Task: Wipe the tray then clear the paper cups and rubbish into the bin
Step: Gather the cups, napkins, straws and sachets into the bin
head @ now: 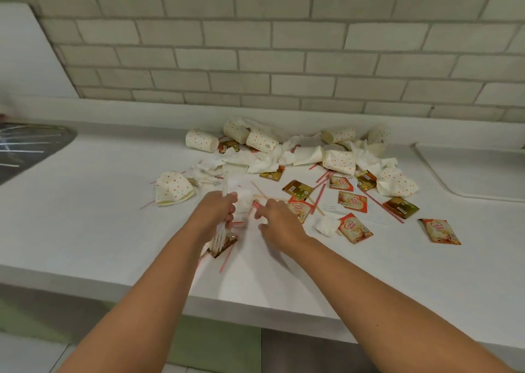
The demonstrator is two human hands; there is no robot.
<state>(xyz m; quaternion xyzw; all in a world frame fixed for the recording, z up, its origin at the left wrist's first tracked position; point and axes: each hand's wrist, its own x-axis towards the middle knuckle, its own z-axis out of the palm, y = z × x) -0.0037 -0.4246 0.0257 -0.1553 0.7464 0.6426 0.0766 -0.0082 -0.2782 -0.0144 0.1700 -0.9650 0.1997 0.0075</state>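
Just beyond both hands, on the white counter (113, 216), lies the rubbish. The left hand (220, 210) grips a bundle of white plastic forks (219, 237), prongs pointing back toward the person, with a glossy brown sachet (225, 245) and thin paper caught in the same hold. The right hand (279, 222) hangs close beside it, fingers loosely bent, their tips at some red-striped straws (257, 204). It is too blurred to tell whether it pinches them.

To the left of the left hand sits a crushed cup (173, 188), cream paper with red dots, flattened and creased. Farther out, against the pale brick wall (255, 60), more paper cups (261, 141) of the same dotted paper lie on their sides among crumpled white napkins (270, 159).

To the right of the right hand, flat foil sachets (355, 228) in orange, cream and brown are scattered apart, with thin straws lying crosswise between them.

Well off to the right lies the white tray (443, 174), smooth, with a rounded corner and a raised rim. Far to the left is a metal sink (28, 145).
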